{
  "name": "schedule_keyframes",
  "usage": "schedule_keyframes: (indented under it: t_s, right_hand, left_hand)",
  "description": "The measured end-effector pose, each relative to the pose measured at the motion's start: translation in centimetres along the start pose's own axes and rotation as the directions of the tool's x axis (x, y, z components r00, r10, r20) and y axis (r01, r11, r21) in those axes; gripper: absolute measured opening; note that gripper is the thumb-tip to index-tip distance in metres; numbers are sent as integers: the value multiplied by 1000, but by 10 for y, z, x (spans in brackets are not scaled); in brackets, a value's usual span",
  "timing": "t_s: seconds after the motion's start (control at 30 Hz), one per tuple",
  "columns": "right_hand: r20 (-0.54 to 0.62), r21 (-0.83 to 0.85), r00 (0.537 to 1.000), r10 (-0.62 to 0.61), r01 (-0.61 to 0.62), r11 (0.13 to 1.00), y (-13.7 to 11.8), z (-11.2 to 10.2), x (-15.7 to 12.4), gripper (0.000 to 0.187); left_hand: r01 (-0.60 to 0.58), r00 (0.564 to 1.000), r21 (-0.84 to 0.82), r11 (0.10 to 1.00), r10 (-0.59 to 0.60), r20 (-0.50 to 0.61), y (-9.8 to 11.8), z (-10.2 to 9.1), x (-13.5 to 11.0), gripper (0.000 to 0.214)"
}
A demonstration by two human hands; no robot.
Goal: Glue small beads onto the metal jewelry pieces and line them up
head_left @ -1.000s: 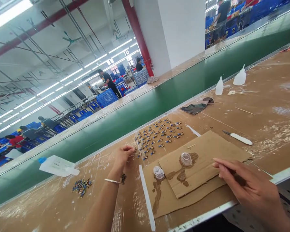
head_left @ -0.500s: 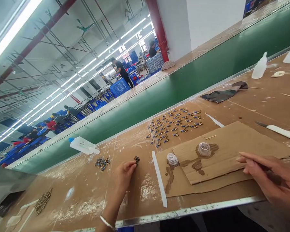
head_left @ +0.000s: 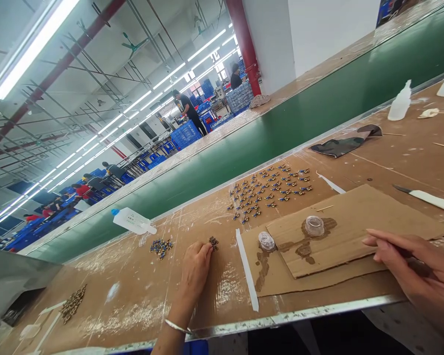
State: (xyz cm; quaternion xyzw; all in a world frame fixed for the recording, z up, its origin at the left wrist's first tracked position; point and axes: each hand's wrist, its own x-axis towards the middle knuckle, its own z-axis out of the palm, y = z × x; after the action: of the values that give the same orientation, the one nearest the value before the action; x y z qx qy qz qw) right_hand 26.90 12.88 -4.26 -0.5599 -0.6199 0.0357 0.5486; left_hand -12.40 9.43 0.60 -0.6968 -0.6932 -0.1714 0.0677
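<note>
My left hand [head_left: 197, 264] rests on the brown table top with its fingers drawn together at the edge of a small pile of dark metal parts [head_left: 213, 242]. Its fingertips touch the pile, and whatever they pinch is hidden. At the right, my right hand [head_left: 418, 271] hovers over the cardboard sheet [head_left: 346, 236], thumb and fingers pressed together. I cannot make out anything between them. On the cardboard stand a clear round cup [head_left: 314, 226] and a clear, whitish lid-like piece [head_left: 267, 241], with wet brown stains around them.
Rows of small blue-and-gold pieces [head_left: 270, 190] lie beyond the cardboard. A heap of similar pieces [head_left: 160, 248] sits left, near a bottle [head_left: 133, 221]. Further left is a brownish pile [head_left: 73, 304]. A knife [head_left: 429, 197], cloth [head_left: 348, 141] and squeeze bottle [head_left: 400, 102] are right.
My left hand has turned palm-down and its fingers have come in against the dark pile. My right hand stays nearly still. The whole view has shifted slightly.
</note>
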Motion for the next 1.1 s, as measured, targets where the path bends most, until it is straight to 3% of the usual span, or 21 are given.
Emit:
schedule_keyframes:
  t_s: [0.17,0.37,0.5,0.77,1.1]
  right_hand:
    - [16,-1,999,-30,30,1000,-1,-2,2,20]
    - [-8,-26,995,-99,99,995,-4,-3,6,19]
    - [8,-21,999,-53,53,998,-5,-2,5,22]
    - [-1,-8,1000,13,-13,1000,-16,-4,4,20]
    - [-1,-91,993,-119,118,989,-10,-6,10,22]
  left_hand:
    - [-52,998,45,998,54,-42,-9,0,-1,27]
    - [-92,992,87,992,98,-73,-22,5,14,26]
    - [-138,989,111,984,143,-41,-24,8,22,27]
    - [-141,990,127,982,139,26,-18,1,27,26]
    - [-174,984,152,973,165,72,-2,0,49,16]
